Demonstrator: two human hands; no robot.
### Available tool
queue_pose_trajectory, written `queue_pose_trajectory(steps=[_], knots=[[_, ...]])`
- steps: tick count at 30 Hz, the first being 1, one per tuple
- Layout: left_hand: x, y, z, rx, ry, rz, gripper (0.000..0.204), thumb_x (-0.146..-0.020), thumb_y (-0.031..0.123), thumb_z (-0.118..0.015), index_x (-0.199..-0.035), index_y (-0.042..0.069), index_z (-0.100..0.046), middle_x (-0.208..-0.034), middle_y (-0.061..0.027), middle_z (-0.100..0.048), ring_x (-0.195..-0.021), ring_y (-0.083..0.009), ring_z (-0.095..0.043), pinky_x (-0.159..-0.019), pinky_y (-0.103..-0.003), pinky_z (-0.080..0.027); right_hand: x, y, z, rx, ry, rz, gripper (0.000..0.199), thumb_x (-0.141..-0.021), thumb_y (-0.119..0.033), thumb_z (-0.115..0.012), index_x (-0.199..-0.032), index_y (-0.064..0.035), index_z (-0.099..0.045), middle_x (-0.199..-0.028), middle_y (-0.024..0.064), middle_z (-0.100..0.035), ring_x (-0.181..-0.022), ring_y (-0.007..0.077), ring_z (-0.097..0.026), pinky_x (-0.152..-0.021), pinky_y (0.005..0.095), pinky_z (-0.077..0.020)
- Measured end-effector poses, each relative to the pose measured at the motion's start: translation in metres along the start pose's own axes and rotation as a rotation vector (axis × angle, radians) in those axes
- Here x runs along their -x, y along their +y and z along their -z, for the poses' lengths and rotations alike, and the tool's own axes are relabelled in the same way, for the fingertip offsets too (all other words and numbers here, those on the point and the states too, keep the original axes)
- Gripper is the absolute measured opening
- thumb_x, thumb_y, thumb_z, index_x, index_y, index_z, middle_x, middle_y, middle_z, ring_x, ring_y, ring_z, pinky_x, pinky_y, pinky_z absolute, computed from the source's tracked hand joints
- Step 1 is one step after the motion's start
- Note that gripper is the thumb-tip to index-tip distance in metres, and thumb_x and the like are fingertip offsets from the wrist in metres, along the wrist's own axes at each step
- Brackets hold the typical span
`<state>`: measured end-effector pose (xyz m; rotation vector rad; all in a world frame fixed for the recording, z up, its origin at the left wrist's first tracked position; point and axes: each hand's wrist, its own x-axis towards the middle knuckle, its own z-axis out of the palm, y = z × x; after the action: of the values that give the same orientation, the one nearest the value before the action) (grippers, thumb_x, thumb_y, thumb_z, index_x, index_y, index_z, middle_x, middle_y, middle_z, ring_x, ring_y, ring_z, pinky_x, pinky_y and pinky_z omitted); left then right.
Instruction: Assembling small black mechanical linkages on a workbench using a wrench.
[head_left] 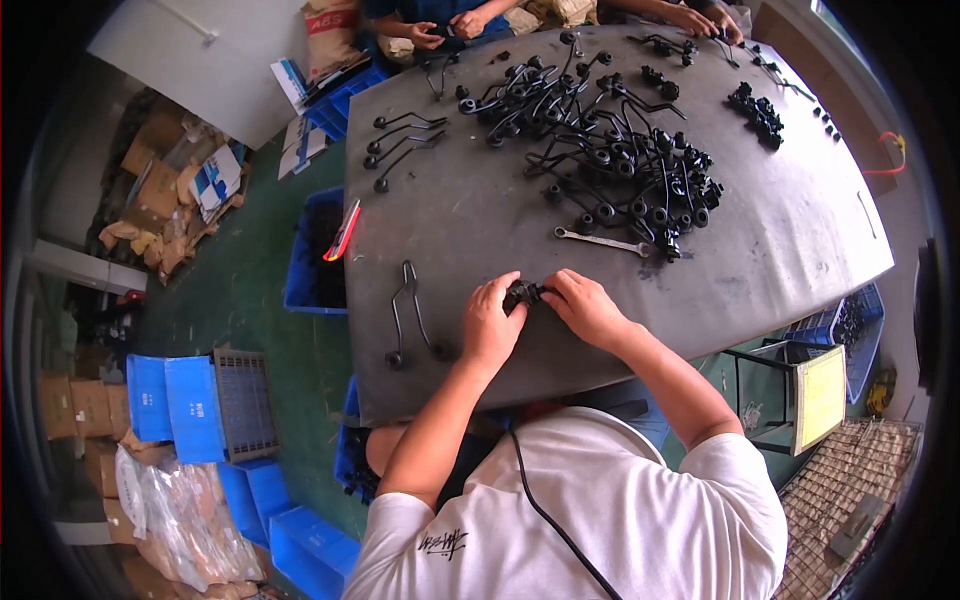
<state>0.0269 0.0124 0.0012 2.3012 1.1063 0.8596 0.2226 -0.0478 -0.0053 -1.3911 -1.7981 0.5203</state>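
Thumb and fingers of the left hand (490, 320) close on a small black part (523, 294), while the right hand (592, 308) pinches its other end in a narrow grip, probably so that each side steadies the other. The part sits directly between the two hands, nearer the person than the wrench (602, 241) and to its left; whether it touches the surface (450, 225) I cannot tell. Left of the hands, also on the near side of the wrench, two bent black rods (398, 315) lie apart from the rest, perhaps for easy reach. Just beyond the wrench spreads a tangled heap of black rods (620, 165), seemingly kept central for sharing. Well left of the wrench, a red cutter-like tool (344, 232) rests at the edge, likely out of the way. Farther than the wrench and to its left, three bent rods (405, 150) lie in a row, as if sorted. Far beyond the wrench, a co-worker's hands (466, 25) hold something dark; another co-worker's fingers (690, 20) work farther right.
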Motion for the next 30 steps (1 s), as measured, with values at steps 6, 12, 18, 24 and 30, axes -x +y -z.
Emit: queue_pose_trajectory(steps=[6,12,18,24,30], knots=[[-0.001,0.003,-0.004,-0.041,0.029,-0.053,0.046,-0.077,0.005,-0.076,-0.122,0.009,-0.063,-0.111,-0.0125,-0.07,-0.104,-0.0335,-0.065,-0.094,-0.044,-0.049,-0.003,-0.004,0.003,-0.142,0.004,-0.201,0.019,-0.09,-0.003,-0.066,-0.108,-0.0032,-0.06,-0.106,0.0148,-0.06,-0.09,0.0364,-0.063,-0.08,0.0399,-0.0529],[-0.001,0.001,-0.007,-0.088,0.025,-0.04,0.046,-0.077,0.006,-0.076,-0.122,0.01,-0.063,-0.111,-0.0115,-0.07,-0.104,-0.0322,-0.065,-0.095,-0.044,-0.048,-0.006,-0.013,0.007,-0.221,0.05,-0.131,0.017,-0.09,-0.002,-0.066,-0.106,-0.0027,-0.06,-0.106,0.0136,-0.059,-0.091,0.0345,-0.063,-0.079,0.0389,-0.0529],[-0.005,0.004,-0.011,-0.141,0.063,-0.06,0.046,-0.077,0.008,-0.076,-0.122,0.01,-0.063,-0.11,-0.0117,-0.07,-0.104,-0.032,-0.065,-0.094,-0.044,-0.048,-0.003,0.007,-0.001,-0.101,0.047,-0.119,0.02,-0.089,-0.002,-0.066,-0.107,-0.0026,-0.059,-0.106,0.0142,-0.061,-0.092,0.0343,-0.063,-0.08,0.0391,-0.0528],[-0.006,-0.004,-0.014,-0.093,0.079,-0.021,0.046,-0.078,0.008,-0.074,-0.122,0.01,-0.061,-0.11,-0.009,-0.07,-0.102,-0.0312,-0.065,-0.092,-0.044,-0.046,-0.009,-0.001,0.005,-0.184,0.127,-0.168,0.019,-0.091,-0.008,-0.065,-0.109,-0.0032,-0.06,-0.102,0.0159,-0.063,-0.092,0.0359,-0.065,-0.08,0.0411,-0.0533],[-0.006,0.0,-0.016,-0.16,0.051,-0.048,0.047,-0.077,0.008,-0.073,-0.122,0.011,-0.061,-0.111,-0.009,-0.069,-0.103,-0.0309,-0.064,-0.093,-0.044,-0.046,-0.008,0.011,-0.001,-0.097,0.082,-0.205,0.024,-0.09,-0.009,-0.068,-0.112,-0.0035,-0.06,-0.107,0.0151,-0.063,-0.092,0.035,-0.065,-0.08,0.0411,-0.0536]])
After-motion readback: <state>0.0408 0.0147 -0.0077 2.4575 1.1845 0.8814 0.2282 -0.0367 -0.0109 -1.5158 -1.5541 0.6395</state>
